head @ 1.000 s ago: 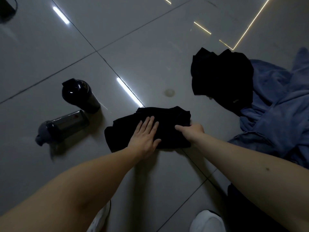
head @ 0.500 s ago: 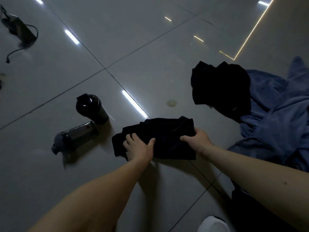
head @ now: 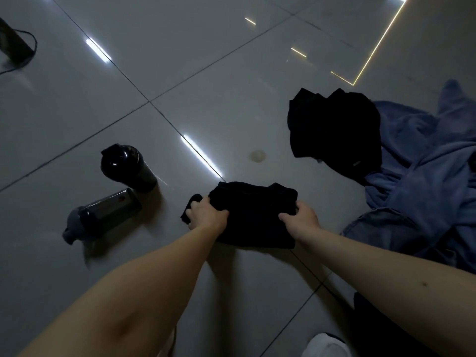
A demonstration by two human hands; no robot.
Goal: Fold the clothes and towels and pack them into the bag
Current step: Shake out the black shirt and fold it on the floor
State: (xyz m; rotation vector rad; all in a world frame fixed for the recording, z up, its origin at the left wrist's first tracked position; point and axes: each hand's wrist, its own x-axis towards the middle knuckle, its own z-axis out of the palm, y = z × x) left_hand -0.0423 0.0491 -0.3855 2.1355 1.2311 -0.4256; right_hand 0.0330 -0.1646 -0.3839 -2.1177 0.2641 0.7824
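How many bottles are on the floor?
2. The black bottle stands left of the held garment; the grey-capped bottle lies on its side beside it. More may be hidden.

**FLOOR: ITEMS IN PLACE**

The glossy grey tiled floor (head: pixel 231 86) carries a folded black garment (head: pixel 255 217) at centre. Left of it stand one upright dark bottle (head: pixel 128 164) and, just beside it, one grey-capped bottle (head: pixel 103 215) on its side. At right, a crumpled black garment (head: pixel 334 135) overlaps a blue cloth (head: pixel 425 176).

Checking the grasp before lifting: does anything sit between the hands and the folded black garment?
Nothing visible. The left hand and right hand both grip the black garment at its two ends.
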